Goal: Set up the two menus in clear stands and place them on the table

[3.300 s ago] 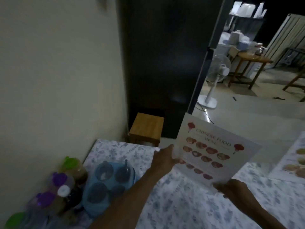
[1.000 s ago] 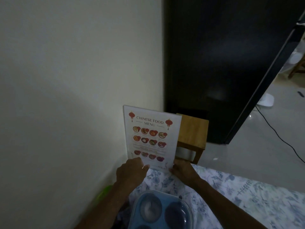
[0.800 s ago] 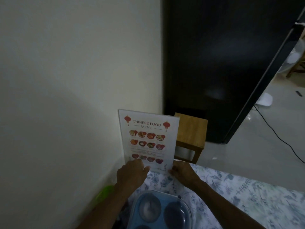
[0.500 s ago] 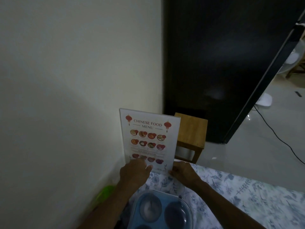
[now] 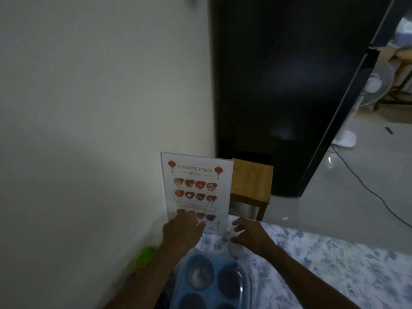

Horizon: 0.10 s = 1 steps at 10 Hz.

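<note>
A white "Chinese Food Menu" sheet in a clear stand (image 5: 196, 186) stands upright at the far corner of the table (image 5: 334, 264), close to the cream wall. My left hand (image 5: 182, 230) rests against the stand's lower left front, fingers curled on it and covering the bottom row of pictures. My right hand (image 5: 249, 234) hovers just right of the stand's base, fingers spread and holding nothing. The second menu is out of view.
A blue compartment container (image 5: 211, 282) with a clear lid sits on the floral tablecloth just before my hands. A green lid (image 5: 145, 256) shows by the wall. Beyond the table stand a wooden stool (image 5: 252, 181), a black panel (image 5: 289, 85) and a white fan (image 5: 370, 85).
The menu stand, first carried to the corner, has stayed upright there. My right hand has let go of its lower right edge and drawn back with fingers spread. My left hand stays on it.
</note>
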{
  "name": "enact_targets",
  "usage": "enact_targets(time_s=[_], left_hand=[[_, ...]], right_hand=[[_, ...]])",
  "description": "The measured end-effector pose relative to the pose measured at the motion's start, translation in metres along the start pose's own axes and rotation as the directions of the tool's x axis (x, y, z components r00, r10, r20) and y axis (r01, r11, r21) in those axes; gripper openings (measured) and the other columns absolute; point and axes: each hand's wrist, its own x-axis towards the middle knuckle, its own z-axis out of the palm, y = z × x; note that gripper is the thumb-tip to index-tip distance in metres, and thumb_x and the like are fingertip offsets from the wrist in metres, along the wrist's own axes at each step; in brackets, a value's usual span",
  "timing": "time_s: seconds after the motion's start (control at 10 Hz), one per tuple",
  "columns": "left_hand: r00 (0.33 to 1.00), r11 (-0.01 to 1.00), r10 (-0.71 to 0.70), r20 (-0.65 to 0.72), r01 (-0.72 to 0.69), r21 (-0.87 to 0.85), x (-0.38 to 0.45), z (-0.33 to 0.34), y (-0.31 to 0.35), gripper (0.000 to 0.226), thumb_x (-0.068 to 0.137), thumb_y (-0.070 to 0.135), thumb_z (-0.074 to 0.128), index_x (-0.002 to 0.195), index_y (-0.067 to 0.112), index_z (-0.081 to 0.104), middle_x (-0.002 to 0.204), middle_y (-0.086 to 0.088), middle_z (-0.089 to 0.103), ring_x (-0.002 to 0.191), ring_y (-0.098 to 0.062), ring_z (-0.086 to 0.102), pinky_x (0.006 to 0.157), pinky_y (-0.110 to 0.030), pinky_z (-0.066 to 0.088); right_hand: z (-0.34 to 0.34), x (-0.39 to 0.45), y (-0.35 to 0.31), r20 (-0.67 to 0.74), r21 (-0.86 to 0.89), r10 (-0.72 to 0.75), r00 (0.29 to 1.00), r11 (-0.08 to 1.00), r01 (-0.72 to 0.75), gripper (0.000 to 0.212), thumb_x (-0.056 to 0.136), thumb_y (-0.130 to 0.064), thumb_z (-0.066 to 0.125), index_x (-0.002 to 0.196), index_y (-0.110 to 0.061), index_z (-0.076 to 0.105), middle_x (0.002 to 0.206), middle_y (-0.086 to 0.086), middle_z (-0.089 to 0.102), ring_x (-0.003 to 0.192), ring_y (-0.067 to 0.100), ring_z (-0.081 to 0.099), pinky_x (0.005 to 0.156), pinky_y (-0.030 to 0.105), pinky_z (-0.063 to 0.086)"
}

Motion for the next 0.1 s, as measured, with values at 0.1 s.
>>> enact_targets(time_s=[0.1], left_hand=[[0.999,0.999,0.04,-0.035,-0.04,0.0,-0.0155,-0.0112,0.0151,0.039,0.096,0.054,0.048,0.115,0.023,0.063,0.114,0.001,0.07,0.09,-0.013,0.063,0.079,-0.027,0.047]], right_hand=[[-0.0265,-0.0287,0.0038,-0.076,0.009,0.006,0.997,1.0,-0.006,0.045,0.081,-0.032,0.077,0.121,-0.02,0.061,0.114,-0.001,0.066,0.097,0.01,0.064,0.084,0.025,0.054]])
